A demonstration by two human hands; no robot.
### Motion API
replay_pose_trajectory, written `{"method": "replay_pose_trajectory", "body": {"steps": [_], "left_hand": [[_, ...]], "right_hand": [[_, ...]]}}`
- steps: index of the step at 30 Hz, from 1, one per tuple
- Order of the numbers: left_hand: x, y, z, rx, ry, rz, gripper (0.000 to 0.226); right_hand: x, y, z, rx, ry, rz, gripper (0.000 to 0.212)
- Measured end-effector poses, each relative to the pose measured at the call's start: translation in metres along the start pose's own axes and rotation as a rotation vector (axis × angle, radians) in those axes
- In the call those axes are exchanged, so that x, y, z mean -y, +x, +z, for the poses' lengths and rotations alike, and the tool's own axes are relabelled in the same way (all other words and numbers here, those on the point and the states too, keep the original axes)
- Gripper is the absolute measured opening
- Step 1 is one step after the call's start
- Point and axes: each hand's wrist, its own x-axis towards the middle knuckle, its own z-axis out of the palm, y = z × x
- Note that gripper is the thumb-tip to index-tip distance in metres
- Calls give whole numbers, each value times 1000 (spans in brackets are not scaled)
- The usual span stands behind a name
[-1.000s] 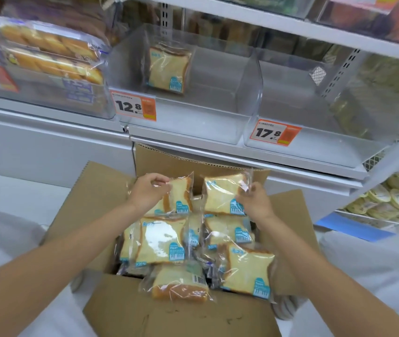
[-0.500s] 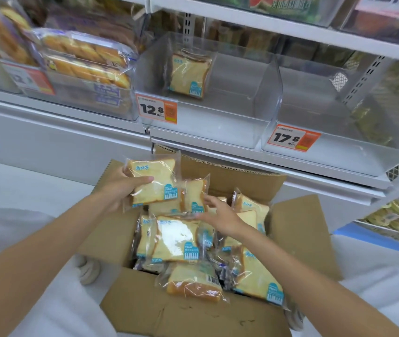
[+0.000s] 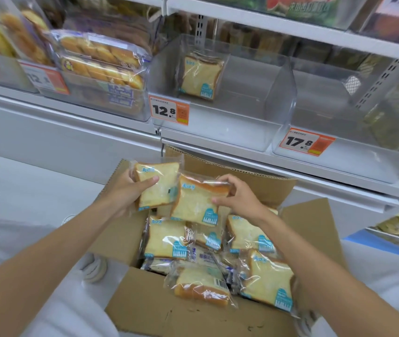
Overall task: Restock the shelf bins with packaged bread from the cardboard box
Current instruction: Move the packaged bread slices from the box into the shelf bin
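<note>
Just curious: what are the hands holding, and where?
Left hand grips one clear-wrapped pale bread packet by its left edge; right hand grips a second packet by its right edge.

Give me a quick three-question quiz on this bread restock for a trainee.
1. True or false: the left hand grips a bread pack.
2. Which tag is on the bin that contains the shelved pack? A: the 12.8 tag. B: 17.8. C: no tag.
3. Fill in: the right hand holds a second pack over the open ____.

Key: 1 true. 2 A. 3 box.
</note>
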Motion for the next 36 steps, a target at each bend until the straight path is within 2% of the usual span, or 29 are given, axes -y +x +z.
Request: {"method": "replay_pose_trajectory", "body": {"steps": [3,6,8,10,12,14,16,17,18,19,20,22,25,27,28,29,30,31,33,35,36], "left_hand": [[-8,-9,26,149,35,13,34],[-12,-17,46,292,71,42,34],[-13,-12,48,285,53,36,47],[-14,-5,48,223,19,14,37],[-15,-2,52,198,47,10,24],[-21,1,57,191,137,29,30],[-34,2,55,240,225,61,52],[-42,2,54,302,281,71,68],[-51,2,55,359,323,96,75],[-62,1,55,376,364,125,66],[-75,0,56,372,387,167,48],[-103,0,59,311,433,264,30],[-143,11,57,241,390,364,36],[-164,33,49,139,348,456,43],[-172,45,43,51,340,524,46],[-179,58,36,-56,350,597,48],[-184,71,28,-172,406,663,46],[-186,87,21,-271,494,725,42],[-187,112,10,-395,684,845,37],[-185,131,4,-435,787,934,32],[-183,138,4,-432,805,955,29]], "right_hand": [[11,0,-1,-27,142,-10,45],[16,1,5,-21,274,-32,68],[16,3,4,-46,260,2,94],[13,4,1,-17,296,83,105],[15,4,1,91,346,148,97],[21,8,2,172,388,155,91],[36,11,-2,135,418,166,91],[42,15,-6,95,428,168,92],[51,17,-10,53,424,165,93],[60,19,-15,13,418,162,92],[68,22,-19,-15,425,141,91],[92,27,-26,-44,460,85,91],[133,46,-45,-95,460,8,96],[157,63,-57,-147,478,-12,98],[166,73,-63,-172,503,-16,90],[172,84,-69,-209,530,-21,73],[176,95,-73,-242,554,-16,55],[180,106,-77,-257,588,8,45],[186,131,-77,-295,627,67,52],[190,158,-70,-354,610,90,61],[190,171,-64,-372,588,89,60]]}}
